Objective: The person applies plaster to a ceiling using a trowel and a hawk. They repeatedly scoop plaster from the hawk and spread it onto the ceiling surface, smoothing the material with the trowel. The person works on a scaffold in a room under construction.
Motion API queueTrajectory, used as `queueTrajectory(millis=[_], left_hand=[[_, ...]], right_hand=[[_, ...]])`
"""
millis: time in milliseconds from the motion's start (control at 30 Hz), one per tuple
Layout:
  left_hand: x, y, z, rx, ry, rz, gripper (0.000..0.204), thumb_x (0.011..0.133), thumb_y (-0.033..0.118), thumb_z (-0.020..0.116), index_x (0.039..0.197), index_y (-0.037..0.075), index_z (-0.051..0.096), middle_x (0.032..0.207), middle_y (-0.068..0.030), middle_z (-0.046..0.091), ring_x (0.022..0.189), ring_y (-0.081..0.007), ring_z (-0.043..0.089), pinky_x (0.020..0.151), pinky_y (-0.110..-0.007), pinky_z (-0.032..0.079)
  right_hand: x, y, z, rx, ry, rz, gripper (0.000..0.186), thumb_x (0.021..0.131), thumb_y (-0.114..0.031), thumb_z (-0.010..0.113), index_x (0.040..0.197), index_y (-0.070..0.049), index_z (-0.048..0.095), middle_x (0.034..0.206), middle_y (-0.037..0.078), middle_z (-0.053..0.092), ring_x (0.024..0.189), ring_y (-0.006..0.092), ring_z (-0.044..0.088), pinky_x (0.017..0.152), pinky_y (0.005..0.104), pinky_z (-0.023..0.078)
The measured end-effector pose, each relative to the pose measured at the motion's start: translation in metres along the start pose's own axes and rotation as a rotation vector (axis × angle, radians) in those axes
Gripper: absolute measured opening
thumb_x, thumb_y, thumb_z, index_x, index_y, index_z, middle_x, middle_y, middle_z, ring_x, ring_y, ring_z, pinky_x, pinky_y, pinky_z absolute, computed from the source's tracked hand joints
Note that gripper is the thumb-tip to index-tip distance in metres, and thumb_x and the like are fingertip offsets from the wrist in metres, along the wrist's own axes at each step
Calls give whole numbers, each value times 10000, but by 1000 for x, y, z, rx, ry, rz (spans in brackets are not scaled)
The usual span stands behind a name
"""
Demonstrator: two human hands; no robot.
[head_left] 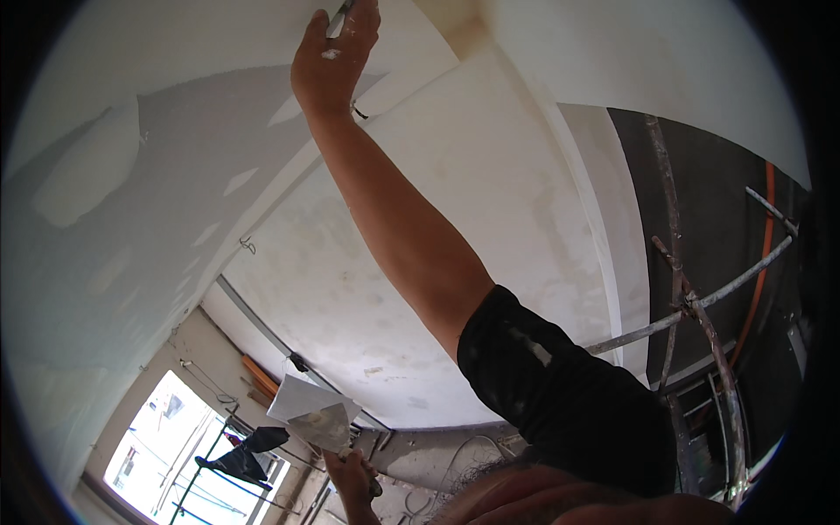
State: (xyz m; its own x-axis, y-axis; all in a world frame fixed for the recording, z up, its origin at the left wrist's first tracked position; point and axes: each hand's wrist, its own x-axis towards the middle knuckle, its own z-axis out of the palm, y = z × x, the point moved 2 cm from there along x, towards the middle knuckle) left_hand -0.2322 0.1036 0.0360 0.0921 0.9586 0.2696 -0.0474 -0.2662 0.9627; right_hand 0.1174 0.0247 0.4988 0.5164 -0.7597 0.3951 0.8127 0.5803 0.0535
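My right hand (pixel 337 66) is raised at the top, closed on a narrow grey-bladed scraper (pixel 339 16) held at the white plastered surface (pixel 219 31); most of the tool is hidden by the hand, and pale smears mark the skin. My bare arm crosses the middle from a dark sleeve. Low in the middle, my left hand (pixel 347 477) grips a wide putty knife (pixel 317 426) by its handle, beside a pale flat plate (pixel 297 395); whether the hand holds the plate too, I cannot tell. Grey board with white patches (pixel 83 171) spans the left.
Scaffold poles (pixel 726 289) cross a dark wall section at right, near an orange pipe (pixel 761 254). A bright window (pixel 149 446) with rails and dark cloth (pixel 245 459) is at lower left. A metal channel (pixel 254 315) and loose wires (pixel 206 376) run along the surfaces behind my hands.
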Motion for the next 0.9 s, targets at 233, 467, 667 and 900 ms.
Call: queueTrajectory(millis=[233, 467, 667, 900], left_hand=[[-2, 0, 8, 0, -29, -9, 694, 816, -34, 519, 1473, 95, 338, 699, -42, 510, 473, -120, 475, 401, -271, 431], [-4, 30, 53, -878, -606, -409, 710, 873, 90, 477, 1539, 68, 230, 1033, -240, 584, 496, -138, 470, 352, -240, 406], [-8, 82, 113, -1016, -1013, -316, 762, 877, 83, 449, 1569, 62, 132, 1495, -394, 329, 455, -168, 469, 301, -273, 405], [-1, 122, 95, -1128, -938, 34, 821, 856, 56, 407, 1590, 83, 40, 1431, -417, 343, 441, -195, 483, 280, -288, 398]], right_hand=[[-4, -17, 4, -223, 145, -355, 526, 989, -104, 530, 1462, 79, 393, 1390, 275, 463, 1292, 372, 456, 1084, 441, 386], [-44, -27, -171, 415, -782, 501, 336, 996, -127, 620, 1303, 8, 621, 863, -30, 610, 748, 6, 487, 612, 190, 387], [-98, -5, -338, 333, -1737, 782, 332, 982, -40, 605, 1271, -171, 702, 1296, 61, 682, 1222, 237, 638, 1050, 363, 507], [-33, 40, -286, -205, -1181, 535, 457, 1007, -148, 523, 1453, -56, 501, 871, 68, 670, 750, 104, 570, 813, 273, 483]])
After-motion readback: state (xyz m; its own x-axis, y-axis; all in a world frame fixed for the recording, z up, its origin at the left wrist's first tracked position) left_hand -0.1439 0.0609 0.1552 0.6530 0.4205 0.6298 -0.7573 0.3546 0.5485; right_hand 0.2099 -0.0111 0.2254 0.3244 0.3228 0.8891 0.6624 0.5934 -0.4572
